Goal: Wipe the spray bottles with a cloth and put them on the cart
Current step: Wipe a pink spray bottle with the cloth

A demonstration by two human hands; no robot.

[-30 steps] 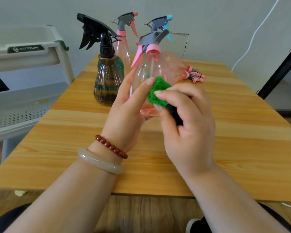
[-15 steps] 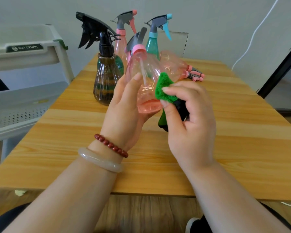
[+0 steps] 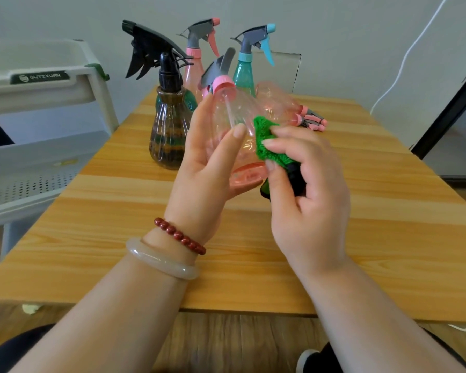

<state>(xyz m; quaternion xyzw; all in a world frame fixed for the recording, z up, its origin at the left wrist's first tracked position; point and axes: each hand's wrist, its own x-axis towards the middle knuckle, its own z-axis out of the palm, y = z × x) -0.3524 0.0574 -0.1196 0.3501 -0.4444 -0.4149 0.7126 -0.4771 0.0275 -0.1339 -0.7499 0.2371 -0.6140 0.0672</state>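
My left hand (image 3: 207, 168) holds a clear pink spray bottle (image 3: 234, 114) above the wooden table (image 3: 361, 211), tilted with its grey nozzle pointing away to the left. My right hand (image 3: 307, 189) pinches a green cloth (image 3: 264, 138) against the bottle's right side; a dark part of the cloth hangs below my fingers. Behind stand a dark ribbed bottle with a black trigger (image 3: 167, 130), a pink bottle (image 3: 197, 63) and a teal bottle (image 3: 245, 71). Another pink bottle (image 3: 288, 106) lies on its side.
A white tiered cart (image 3: 46, 87) stands to the left of the table, its shelves close to the table edge. A white cable (image 3: 409, 49) runs down the back wall. A dark door frame (image 3: 447, 111) is at the right.
The held bottle has turned so its nozzle swung from facing right to pointing away left. The cloth has shifted across the bottle's right side.
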